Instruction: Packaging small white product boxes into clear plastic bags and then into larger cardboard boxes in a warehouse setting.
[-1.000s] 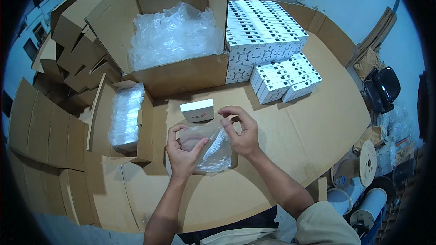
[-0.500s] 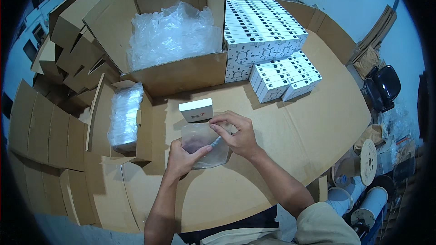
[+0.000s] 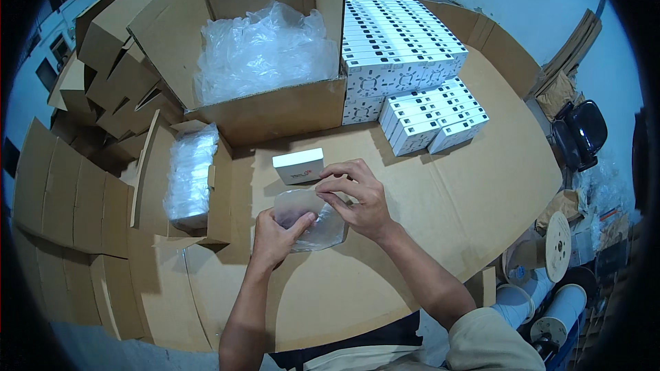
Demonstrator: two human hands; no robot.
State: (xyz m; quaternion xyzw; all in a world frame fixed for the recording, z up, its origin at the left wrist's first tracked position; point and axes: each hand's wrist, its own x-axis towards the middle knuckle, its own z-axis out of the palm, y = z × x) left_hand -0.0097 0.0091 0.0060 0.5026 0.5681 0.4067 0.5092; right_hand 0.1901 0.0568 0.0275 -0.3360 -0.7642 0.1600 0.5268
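- Just above the middle of the brown cardboard work surface [image 3: 447, 213], a clear, thin plastic bag [image 3: 326, 231] is held between your two hands.
- Your left hand [image 3: 276, 237] is clamped on the bag's left side, thumb over the near face; you cannot see whether the other fingers lie behind or inside it.
- Your right hand [image 3: 356, 200] pinches the bag's upper edge between thumb and forefinger.
- Just beyond the bag, near your right fingertips, stands a small white rectangular box [image 3: 298, 167].
- To your left, an open brown cardboard carton [image 3: 219, 199] holds a row of plastic-wrapped packs [image 3: 190, 177].
- Farther away, a large open cardboard box [image 3: 275, 113] holds a heap of crumpled clear plastic [image 3: 265, 55].
- To its right you have stacked white patterned boxes [image 3: 392, 58].
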